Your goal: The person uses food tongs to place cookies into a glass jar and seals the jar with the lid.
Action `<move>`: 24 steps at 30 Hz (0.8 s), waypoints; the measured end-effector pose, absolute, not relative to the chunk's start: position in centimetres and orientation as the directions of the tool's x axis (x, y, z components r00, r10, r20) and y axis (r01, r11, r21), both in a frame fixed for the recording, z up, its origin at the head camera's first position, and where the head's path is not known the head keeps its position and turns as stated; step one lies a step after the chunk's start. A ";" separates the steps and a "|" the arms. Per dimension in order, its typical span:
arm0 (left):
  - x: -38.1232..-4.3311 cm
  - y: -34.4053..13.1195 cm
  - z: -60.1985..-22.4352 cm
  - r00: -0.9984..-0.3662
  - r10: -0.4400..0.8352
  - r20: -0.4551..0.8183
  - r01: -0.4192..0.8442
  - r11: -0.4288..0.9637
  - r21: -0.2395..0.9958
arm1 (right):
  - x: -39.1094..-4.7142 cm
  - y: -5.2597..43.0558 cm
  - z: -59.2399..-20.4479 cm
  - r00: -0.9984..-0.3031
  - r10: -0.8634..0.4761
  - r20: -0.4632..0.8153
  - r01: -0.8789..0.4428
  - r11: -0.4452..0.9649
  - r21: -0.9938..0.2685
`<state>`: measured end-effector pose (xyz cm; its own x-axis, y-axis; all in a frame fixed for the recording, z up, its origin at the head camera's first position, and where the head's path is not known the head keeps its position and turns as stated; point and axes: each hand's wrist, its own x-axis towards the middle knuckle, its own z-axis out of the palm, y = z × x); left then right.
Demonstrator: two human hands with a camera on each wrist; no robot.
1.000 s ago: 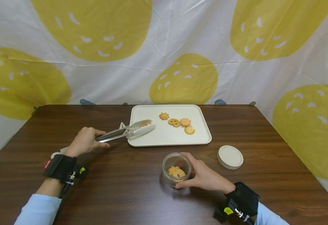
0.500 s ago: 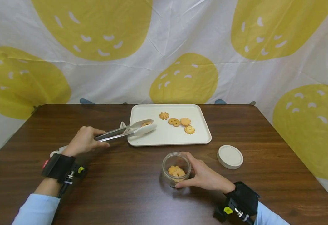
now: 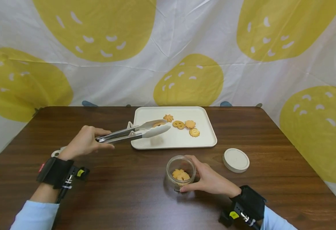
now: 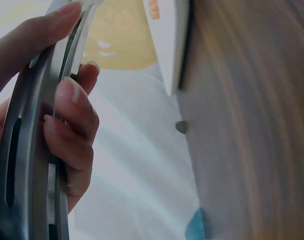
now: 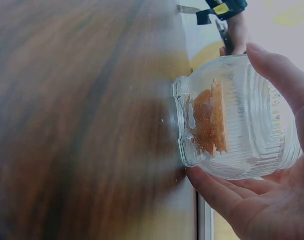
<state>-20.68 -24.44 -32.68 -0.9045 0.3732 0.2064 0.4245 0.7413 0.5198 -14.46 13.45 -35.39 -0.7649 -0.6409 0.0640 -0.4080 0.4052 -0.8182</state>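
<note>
My left hand (image 3: 84, 142) holds metal kitchen tongs (image 3: 157, 130) with pale tips, its fingers wrapped round the arms in the left wrist view. Between the tips is a cookie (image 3: 158, 123), raised a little over the white tray (image 3: 179, 140). Several more cookies lie on the tray, among them a pretzel-shaped cookie (image 3: 178, 124) and a star-shaped cookie (image 3: 168, 118) close to the tips. On the table my right hand (image 3: 206, 179) grips an uncovered glass jar (image 5: 246, 115) around its side. Cookies (image 3: 180, 175) lie at the jar's bottom.
A white round lid (image 3: 236, 159) rests on the wooden table (image 3: 113, 191), to the right of the jar. Behind the table's far edge hangs a white curtain (image 3: 121, 83) with yellow shapes.
The tongs have risen off the tray and shifted right with the cookie between their tips. My right hand and the jar have stayed in place.
</note>
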 end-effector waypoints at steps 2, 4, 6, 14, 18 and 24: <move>-20.5 -24.3 -32.4 -0.893 0.393 0.219 0.448 0.724 0.524 | -14.8 13.7 -36.1 -0.766 -0.639 0.065 -0.415 0.416 -0.809; -20.4 -24.1 -32.2 -0.876 0.419 0.240 0.480 0.708 0.517 | -15.1 13.9 -36.7 -0.765 -0.641 0.069 -0.425 0.420 -0.802; -20.1 -24.0 -31.9 -0.859 0.444 0.253 0.508 0.689 0.517 | -15.3 14.0 -37.0 -0.760 -0.645 0.079 -0.433 0.413 -0.801; -18.8 -22.9 -30.6 -0.805 0.535 0.256 0.580 0.617 0.532 | -15.3 14.0 -37.0 -0.757 -0.647 0.090 -0.448 0.414 -0.792; -18.3 -22.5 -30.2 -0.763 0.585 0.276 0.626 0.562 0.540 | -15.2 14.0 -36.8 -0.764 -0.641 0.078 -0.444 0.434 -0.784; -18.1 -22.0 -30.2 -0.721 0.638 0.271 0.661 0.513 0.548 | -15.3 14.1 -37.0 -0.759 -0.646 0.077 -0.447 0.432 -0.783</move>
<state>-18.09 -22.03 -30.23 -0.7207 0.6382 0.2709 0.6605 0.5133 0.5479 -15.32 14.08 -36.97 -0.7593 -0.6462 0.0768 -0.4471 0.4323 -0.7831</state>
